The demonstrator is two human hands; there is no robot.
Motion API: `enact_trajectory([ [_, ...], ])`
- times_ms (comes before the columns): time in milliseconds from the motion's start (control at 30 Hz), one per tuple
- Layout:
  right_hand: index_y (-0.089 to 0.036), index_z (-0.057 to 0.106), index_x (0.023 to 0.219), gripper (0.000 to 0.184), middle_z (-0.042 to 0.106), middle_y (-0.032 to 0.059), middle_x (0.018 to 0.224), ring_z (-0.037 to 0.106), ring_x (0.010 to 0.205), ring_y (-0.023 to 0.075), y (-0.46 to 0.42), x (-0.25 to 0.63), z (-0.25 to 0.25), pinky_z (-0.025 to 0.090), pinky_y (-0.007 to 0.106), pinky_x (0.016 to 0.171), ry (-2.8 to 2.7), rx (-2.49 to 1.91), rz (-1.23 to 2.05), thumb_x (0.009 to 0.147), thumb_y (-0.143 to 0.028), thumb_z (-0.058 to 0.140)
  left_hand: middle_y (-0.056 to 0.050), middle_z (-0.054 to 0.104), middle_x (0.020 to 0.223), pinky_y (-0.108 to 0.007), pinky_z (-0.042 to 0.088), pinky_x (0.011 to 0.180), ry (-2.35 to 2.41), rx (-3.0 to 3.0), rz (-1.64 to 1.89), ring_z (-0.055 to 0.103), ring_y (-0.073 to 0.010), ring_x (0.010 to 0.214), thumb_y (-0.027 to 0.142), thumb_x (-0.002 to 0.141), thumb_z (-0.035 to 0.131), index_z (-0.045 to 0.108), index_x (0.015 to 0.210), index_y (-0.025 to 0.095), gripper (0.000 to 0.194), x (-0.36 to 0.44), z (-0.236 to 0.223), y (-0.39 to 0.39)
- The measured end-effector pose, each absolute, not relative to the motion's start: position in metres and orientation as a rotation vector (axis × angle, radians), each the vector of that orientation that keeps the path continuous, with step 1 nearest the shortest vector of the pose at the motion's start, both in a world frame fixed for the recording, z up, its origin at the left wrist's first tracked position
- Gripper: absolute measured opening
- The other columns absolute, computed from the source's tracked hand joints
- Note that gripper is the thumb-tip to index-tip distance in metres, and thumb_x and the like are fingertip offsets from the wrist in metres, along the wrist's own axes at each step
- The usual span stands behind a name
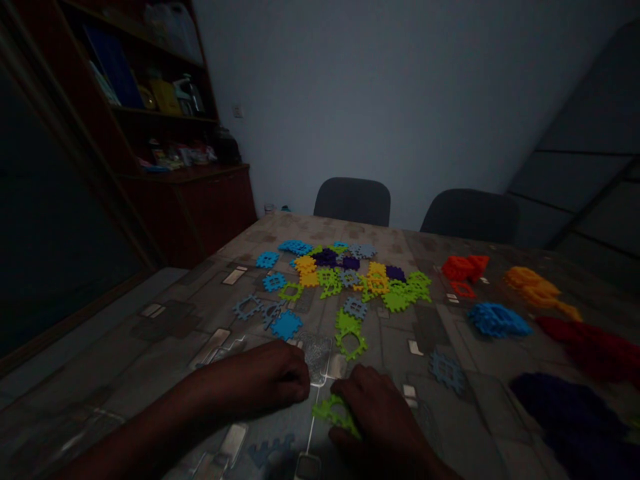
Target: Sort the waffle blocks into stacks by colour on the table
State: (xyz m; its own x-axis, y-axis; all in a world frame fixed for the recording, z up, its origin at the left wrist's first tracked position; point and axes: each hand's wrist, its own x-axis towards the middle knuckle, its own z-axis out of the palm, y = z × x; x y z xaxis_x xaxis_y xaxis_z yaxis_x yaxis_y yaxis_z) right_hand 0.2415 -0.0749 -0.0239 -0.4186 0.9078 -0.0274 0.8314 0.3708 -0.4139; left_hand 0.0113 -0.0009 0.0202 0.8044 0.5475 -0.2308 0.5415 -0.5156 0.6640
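My right hand [373, 407] has its thumb and fingers closed on a lime green interlocking toy tile [331, 410] with toothed edges, low over the table. To its left, my left hand [283, 373] is curled into a loose fist, with nothing visible in it. A grey toothed tile [273, 450] lies in front of me, below the left hand. Just beyond the hands are a green tile with a round opening [345, 355], a solid blue tile [287, 325] and a grey tile with a grid centre [355, 307].
Mixed green, yellow, blue, grey and purple tiles [327, 275] spread across the table's middle [185, 307]. On the right lie heaps sorted by colour: orange-red [463, 268], yellow [535, 288], blue [497, 320], red [595, 343], dark purple [565, 407]. Two chairs [353, 198] stand behind.
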Motion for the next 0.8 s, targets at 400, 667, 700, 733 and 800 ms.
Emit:
enact_trajectory([
  [400, -0.021, 0.063, 0.103, 0.035, 0.064, 0.0071, 0.104, 0.06, 0.094, 0.0257, -0.075, 0.273, -0.016, 0.043, 0.032, 0.075, -2.525, -1.743, 0.536, 0.068, -0.022, 0.068, 0.0, 0.067, 0.097, -0.027, 0.045, 0.082, 0.884, 2.223, 0.227, 0.061, -0.0165, 0.092, 0.022, 0.094, 0.053, 0.068, 0.098, 0.025, 0.016, 0.022, 0.013, 0.003],
  [667, -0.023, 0.065, 0.107, 0.038, 0.065, 0.0086, 0.105, 0.061, 0.097, 0.0267, -0.098, 0.322, -0.039, 0.047, 0.035, 0.083, -2.362, -1.794, 0.393, 0.07, -0.014, 0.064, -0.007, 0.056, 0.129, -0.037, 0.041, 0.101, 0.903, 2.435, 0.448, 0.052, -0.0239, 0.116, 0.027, 0.092, 0.058, 0.054, 0.125, 0.024, 0.033, 0.056, 0.01, 0.012],
  [700, -0.024, 0.065, 0.108, 0.039, 0.065, 0.0083, 0.106, 0.062, 0.097, 0.0266, -0.1, 0.326, -0.042, 0.048, 0.036, 0.083, -2.357, -1.788, 0.366, 0.07, -0.014, 0.064, -0.008, 0.054, 0.133, -0.039, 0.04, 0.103, 0.935, 2.473, 0.418, 0.05, -0.0255, 0.119, 0.028, 0.089, 0.063, 0.052, 0.127, 0.025, 0.04, 0.062, 0.008, 0.013],
  [733, -0.025, 0.064, 0.108, 0.04, 0.065, 0.0077, 0.105, 0.062, 0.096, 0.0263, -0.102, 0.329, -0.045, 0.048, 0.035, 0.082, -2.36, -1.779, 0.335, 0.07, -0.013, 0.065, -0.008, 0.052, 0.135, -0.041, 0.039, 0.103, 0.978, 2.507, 0.381, 0.049, -0.0271, 0.121, 0.028, 0.085, 0.067, 0.05, 0.129, 0.025, 0.047, 0.068, 0.006, 0.014],
  [800, -0.027, 0.062, 0.111, 0.044, 0.065, 0.0065, 0.105, 0.063, 0.093, 0.0261, -0.105, 0.334, -0.049, 0.048, 0.035, 0.079, -2.376, -1.742, 0.258, 0.069, -0.015, 0.07, -0.01, 0.051, 0.136, -0.044, 0.04, 0.103, 1.056, 2.56, 0.308, 0.048, -0.0299, 0.122, 0.029, 0.079, 0.073, 0.049, 0.132, 0.025, 0.058, 0.08, 0.001, 0.016],
])
